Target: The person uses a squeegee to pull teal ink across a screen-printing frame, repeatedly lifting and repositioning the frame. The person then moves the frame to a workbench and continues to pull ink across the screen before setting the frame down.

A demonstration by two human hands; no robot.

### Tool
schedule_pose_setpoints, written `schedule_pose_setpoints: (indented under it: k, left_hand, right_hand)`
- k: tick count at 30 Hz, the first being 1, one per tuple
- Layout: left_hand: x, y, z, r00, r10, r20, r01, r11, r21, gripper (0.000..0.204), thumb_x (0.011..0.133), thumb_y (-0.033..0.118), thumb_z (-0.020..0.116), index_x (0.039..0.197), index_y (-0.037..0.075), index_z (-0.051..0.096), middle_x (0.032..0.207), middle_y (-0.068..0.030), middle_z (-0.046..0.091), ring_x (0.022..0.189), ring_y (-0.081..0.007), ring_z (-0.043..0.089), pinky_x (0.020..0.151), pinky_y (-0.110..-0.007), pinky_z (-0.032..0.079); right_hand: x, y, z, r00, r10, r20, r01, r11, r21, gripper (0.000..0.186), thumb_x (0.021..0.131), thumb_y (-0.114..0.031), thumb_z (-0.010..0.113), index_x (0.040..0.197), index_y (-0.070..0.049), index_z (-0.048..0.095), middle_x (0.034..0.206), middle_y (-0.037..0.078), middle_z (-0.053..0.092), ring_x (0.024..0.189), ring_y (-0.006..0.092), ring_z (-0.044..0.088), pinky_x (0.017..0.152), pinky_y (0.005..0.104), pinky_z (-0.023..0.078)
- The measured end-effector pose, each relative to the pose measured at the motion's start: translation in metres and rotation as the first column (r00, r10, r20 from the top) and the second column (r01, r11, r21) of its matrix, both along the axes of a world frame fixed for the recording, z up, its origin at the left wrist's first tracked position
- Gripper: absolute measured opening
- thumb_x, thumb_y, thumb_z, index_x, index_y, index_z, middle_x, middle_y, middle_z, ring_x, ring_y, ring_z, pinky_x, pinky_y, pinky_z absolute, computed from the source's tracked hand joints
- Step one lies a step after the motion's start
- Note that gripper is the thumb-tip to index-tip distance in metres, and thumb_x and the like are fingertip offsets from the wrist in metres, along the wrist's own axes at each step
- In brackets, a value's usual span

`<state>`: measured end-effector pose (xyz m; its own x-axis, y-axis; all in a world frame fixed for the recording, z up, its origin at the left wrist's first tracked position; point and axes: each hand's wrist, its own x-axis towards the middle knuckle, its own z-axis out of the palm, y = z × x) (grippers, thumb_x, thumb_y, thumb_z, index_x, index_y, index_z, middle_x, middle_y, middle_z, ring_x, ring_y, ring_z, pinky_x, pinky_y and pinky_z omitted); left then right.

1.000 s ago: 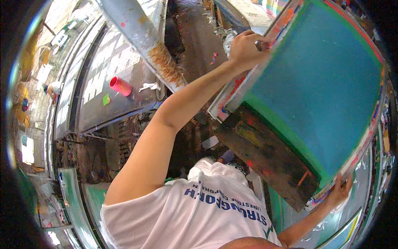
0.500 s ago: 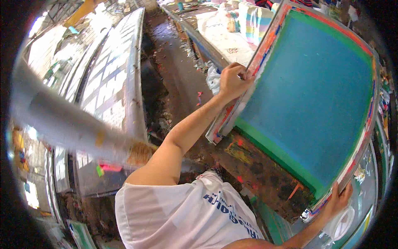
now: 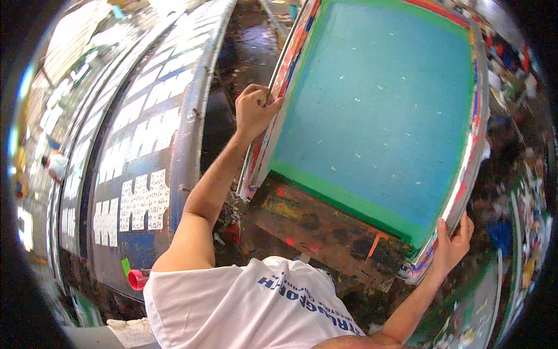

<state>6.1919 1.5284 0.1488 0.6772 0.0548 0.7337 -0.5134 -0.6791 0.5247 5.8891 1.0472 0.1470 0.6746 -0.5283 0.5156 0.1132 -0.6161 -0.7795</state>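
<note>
In front of me is a large screen-printing frame point(image 3: 378, 110) with blue-green mesh, a green border and paint-stained edges in red and blue. Small pale marks are scattered over the mesh. My left hand point(image 3: 256, 112) is closed around its left edge, fingers curled over the rim. Down at the lower right corner, my right hand point(image 3: 452, 247) grips the opposite side, thumb on top. A dark, paint-smeared board point(image 3: 319, 227) spans the frame's near end.
On the left stands a long printing table point(image 3: 157, 244) bearing rows of white patterned cut pieces point(image 3: 145, 200). A red cup-like container point(image 3: 138, 279) is at its near end. Further left a person point(image 3: 55, 164) is visible. Debris litters the dark floor point(image 3: 244, 52).
The frame and both hands now appear further left in view. The left table shows more fully, with its patterned pieces visible. The blurred grey pole has left the middle left.
</note>
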Motion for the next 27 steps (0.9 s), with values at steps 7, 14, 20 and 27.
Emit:
schedule_pose_setpoints:
  k: [7,14,20,27]
  left_hand:
    - [0.048,0.150,-0.015,0.951,0.293,0.096,-0.295,0.955,0.007,0.034,0.076,0.017,0.092,0.072,0.000,0.063,0.086,-0.0125,0.071,0.077,-0.0233,0.069,0.071,-0.037,0.055]
    - [0.069,0.293,0.010,0.805,0.586,0.091,-0.593,0.794,0.138,0.025,0.080,0.012,0.090,0.077,0.001,0.069,0.078,-0.0084,0.068,0.071,-0.0175,0.065,0.068,-0.032,0.052]
    - [0.100,0.374,0.008,0.652,0.758,0.018,-0.747,0.638,0.185,0.027,0.080,0.012,0.090,0.075,0.001,0.065,0.080,-0.0084,0.067,0.071,-0.0203,0.064,0.069,-0.034,0.052]
    - [0.210,0.488,-0.042,0.653,0.757,-0.032,-0.750,0.652,0.108,0.033,0.079,0.014,0.091,0.073,0.000,0.062,0.075,-0.0086,0.062,0.067,-0.0214,0.058,0.067,-0.036,0.048]
  right_hand:
    - [0.233,0.072,0.013,0.964,0.245,-0.109,-0.261,0.949,-0.175,0.069,0.077,-0.015,0.088,0.139,0.003,0.064,0.127,0.015,0.062,0.117,0.0281,0.062,0.104,0.0396,0.050]
    - [0.458,0.216,-0.028,0.774,0.633,0.005,-0.632,0.773,0.055,0.064,0.074,-0.015,0.090,0.132,0.002,0.069,0.116,0.014,0.065,0.112,0.0282,0.066,0.097,0.0386,0.054]
    - [0.579,0.338,-0.055,0.706,0.705,-0.065,-0.707,0.708,0.007,0.070,0.074,-0.020,0.090,0.133,0.010,0.067,0.118,0.020,0.065,0.110,0.0324,0.067,0.097,0.0397,0.054]
    - [0.707,0.454,-0.092,0.697,0.711,-0.092,-0.712,0.701,0.028,0.070,0.073,-0.024,0.091,0.131,0.010,0.069,0.118,0.020,0.066,0.110,0.0335,0.068,0.096,0.0402,0.055]
